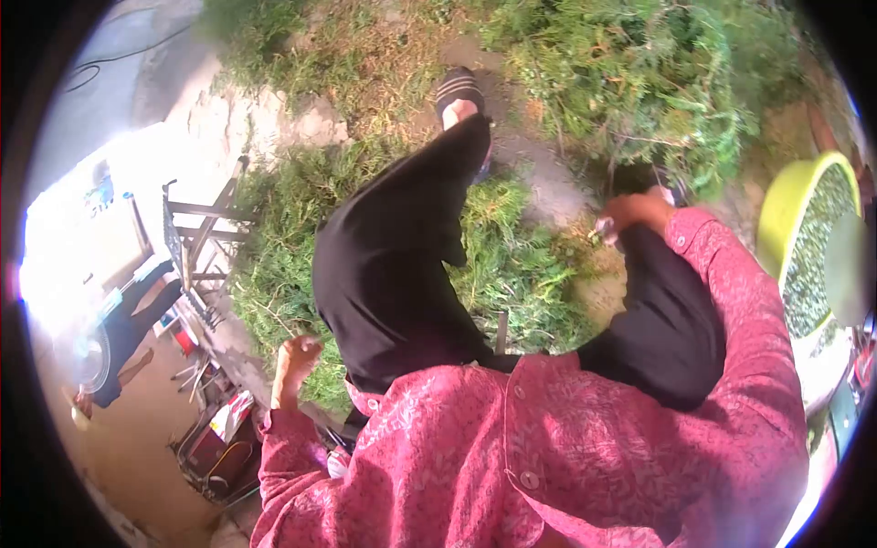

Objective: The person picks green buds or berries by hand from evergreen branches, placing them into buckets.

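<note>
My left hand (297, 361) is raised at the left, beside my black-clothed knee and above the cut green branches (274, 283). Its fingers are curled closed, and anything inside them is hidden. Beyond my other knee, my right hand (633, 214) hangs low over the ground. Its fingers are pinched together near a small pale bit that is too small to name. More feathery green branches (630, 82) lie in a large heap in front of that hand.
A yellow-green tub (790, 205) of small green pieces (822, 247) stands at the right. At the left are a dark metal frame (215, 210), a dark crate (219, 457) and another person (128, 338). My sandalled foot (459, 91) rests on the ground ahead.
</note>
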